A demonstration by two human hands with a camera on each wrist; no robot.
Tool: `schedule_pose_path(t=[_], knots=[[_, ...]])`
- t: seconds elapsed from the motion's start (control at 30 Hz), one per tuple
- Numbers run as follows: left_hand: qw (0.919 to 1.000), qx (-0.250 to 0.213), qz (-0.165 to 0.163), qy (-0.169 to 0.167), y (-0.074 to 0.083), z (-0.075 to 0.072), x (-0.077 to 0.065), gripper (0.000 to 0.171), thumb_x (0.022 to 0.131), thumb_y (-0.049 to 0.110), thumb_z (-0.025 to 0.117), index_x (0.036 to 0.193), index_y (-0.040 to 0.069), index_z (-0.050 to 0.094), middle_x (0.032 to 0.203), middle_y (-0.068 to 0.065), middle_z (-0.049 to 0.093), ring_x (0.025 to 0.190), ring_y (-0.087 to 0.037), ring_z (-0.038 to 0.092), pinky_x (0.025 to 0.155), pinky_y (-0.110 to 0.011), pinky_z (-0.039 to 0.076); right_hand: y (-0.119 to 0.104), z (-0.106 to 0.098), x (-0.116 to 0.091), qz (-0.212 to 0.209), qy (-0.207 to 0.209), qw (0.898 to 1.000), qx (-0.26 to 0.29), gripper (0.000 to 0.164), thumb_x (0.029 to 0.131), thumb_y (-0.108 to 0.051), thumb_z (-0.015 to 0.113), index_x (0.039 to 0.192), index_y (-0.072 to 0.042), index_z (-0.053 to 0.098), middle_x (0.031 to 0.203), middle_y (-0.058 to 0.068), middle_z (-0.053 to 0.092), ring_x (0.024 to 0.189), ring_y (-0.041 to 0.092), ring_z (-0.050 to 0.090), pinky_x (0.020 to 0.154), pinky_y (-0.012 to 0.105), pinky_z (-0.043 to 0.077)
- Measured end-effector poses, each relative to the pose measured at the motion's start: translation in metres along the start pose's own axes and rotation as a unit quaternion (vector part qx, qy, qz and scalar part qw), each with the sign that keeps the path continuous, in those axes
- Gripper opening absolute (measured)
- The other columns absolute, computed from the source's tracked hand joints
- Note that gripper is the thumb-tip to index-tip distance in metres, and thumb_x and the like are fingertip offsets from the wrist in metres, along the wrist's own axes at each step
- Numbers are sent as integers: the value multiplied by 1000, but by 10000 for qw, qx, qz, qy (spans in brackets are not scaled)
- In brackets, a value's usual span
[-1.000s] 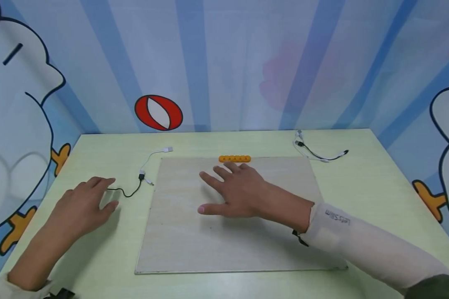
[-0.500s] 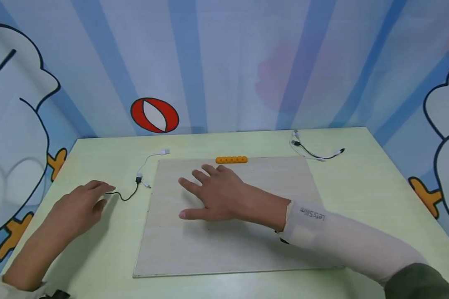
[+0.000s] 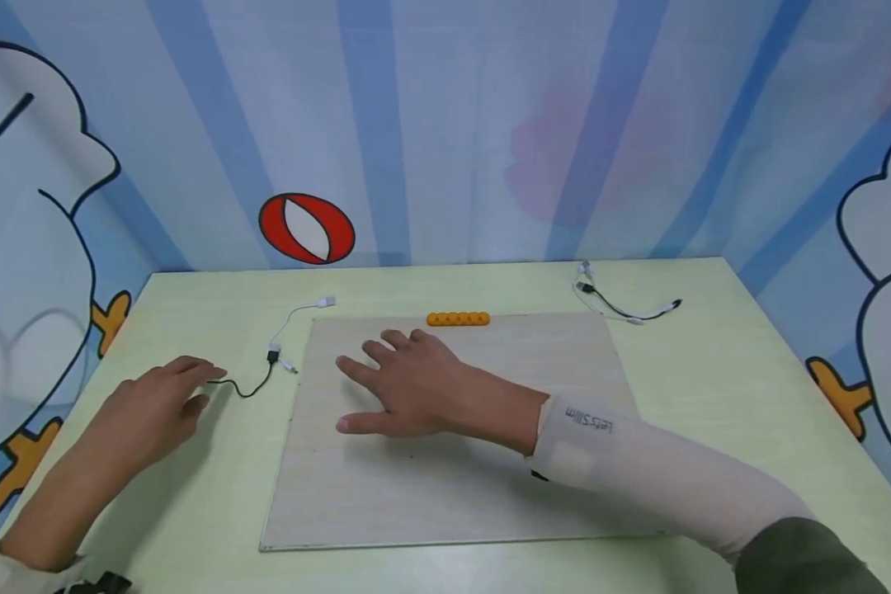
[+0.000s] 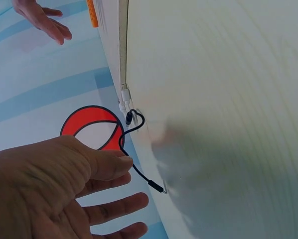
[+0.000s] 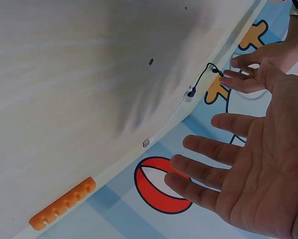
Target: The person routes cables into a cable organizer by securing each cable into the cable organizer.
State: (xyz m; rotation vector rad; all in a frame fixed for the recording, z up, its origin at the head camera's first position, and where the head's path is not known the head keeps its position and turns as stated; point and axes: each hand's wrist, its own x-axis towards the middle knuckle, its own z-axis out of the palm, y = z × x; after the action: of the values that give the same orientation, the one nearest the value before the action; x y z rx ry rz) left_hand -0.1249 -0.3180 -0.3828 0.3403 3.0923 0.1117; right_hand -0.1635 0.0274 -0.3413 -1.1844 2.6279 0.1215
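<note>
On the left of the table, my left hand (image 3: 152,412) is held with its fingertips at the free end of a short black cable (image 3: 248,394). Seen from the left wrist, the cable's black plug (image 4: 156,186) shows past the thumb, and the fingers are loosely extended. A USB plug at the cable's other end lies by a thin white cable (image 3: 289,318) with its own white USB plug (image 3: 326,302). My right hand (image 3: 416,388) hovers palm down over a pale board (image 3: 416,511), its fingers spread and holding nothing.
An orange notched strip (image 3: 458,318) lies at the board's far edge. More black and white cables (image 3: 627,313) lie at the table's back right. A printed curtain (image 3: 445,132) stands behind the table (image 3: 720,371).
My right hand has moved left over the board. My left hand has drawn its thumb in toward the fingers near the black cable's end. The head view has shifted slightly.
</note>
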Motion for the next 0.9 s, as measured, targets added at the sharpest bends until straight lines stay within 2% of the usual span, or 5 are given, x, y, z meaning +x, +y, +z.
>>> schedule_pose_path(t=[0.17,0.3,0.43,0.6,0.9], knots=[[9999,42,63,84,-3,1,-1,37,99,2,78,136,-1,75,140,-28,72,111,-50,77,66,-55,56,-4,1,8,-19,-36,10000,20,83,111,-76,44,180,-32,30,182,7,44,170,35,40,134,59,39],[9999,9,87,119,-5,2,-3,37,100,3,79,137,-1,75,139,-29,73,112,-51,76,65,-55,57,-6,2,14,-47,-35,10000,-30,82,112,-75,43,180,-32,30,181,6,44,169,34,41,134,57,40],[9999,-24,44,125,-5,3,-3,39,99,3,80,138,-2,74,139,-29,73,115,-53,75,72,-61,60,-9,1,21,-85,-58,9999,-101,82,112,-76,42,180,-32,32,180,6,46,168,33,42,133,56,41],[9999,-32,-12,114,-5,4,-2,41,99,4,80,139,-4,73,138,-30,73,116,-54,75,75,-63,60,-14,-3,30,-125,-77,9997,-194,81,112,-76,42,179,-32,33,179,5,48,167,33,44,132,55,42],[9998,92,-105,141,-4,9,0,47,98,5,83,143,-4,71,142,-31,71,118,-58,73,88,-76,54,-24,-5,45,-191,-161,9992,-316,82,112,-77,40,180,-32,32,179,4,48,166,31,44,132,53,43]])
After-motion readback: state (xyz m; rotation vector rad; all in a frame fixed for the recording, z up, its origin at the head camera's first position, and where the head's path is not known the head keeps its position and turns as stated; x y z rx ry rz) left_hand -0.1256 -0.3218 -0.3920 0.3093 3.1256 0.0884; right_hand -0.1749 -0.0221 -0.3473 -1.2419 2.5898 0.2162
